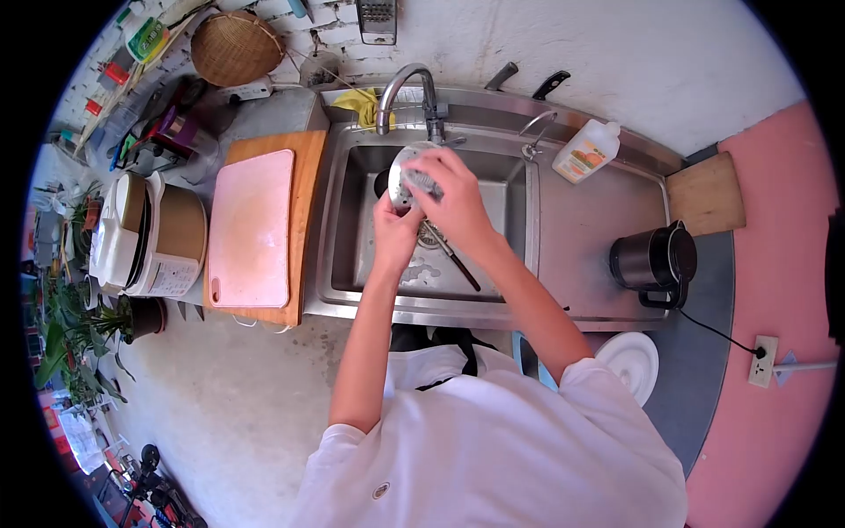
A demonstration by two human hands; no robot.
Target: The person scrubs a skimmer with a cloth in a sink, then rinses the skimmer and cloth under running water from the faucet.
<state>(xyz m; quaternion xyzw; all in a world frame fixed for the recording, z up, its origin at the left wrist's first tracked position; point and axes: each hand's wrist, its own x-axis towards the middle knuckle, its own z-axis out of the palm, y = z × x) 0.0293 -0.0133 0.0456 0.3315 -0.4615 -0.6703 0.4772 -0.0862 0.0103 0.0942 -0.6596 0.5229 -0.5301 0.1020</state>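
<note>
Over the steel sink (352, 255), my left hand (396, 231) grips the lower edge of a shiny round metal piece (398, 176), which is tilted. My right hand (451, 189) presses a grey scrubber (424, 182) against its face, fingers bent round the scrubber. Behind the hands a dark round item shows in part in the basin; what it is I cannot make out. A thin dark-handled utensil (461, 268) lies across the basin near the drain. The curved faucet (407, 77) stands just above the metal piece, and no water stream is visible.
Left of the sink, a pink cutting board (253, 231) rests on a wooden board (301, 189). A yellow cloth (359, 106) lies behind the basin. On the right are a white bottle (587, 151) and a black kettle (653, 261). Rice cookers (176, 238) stand far left.
</note>
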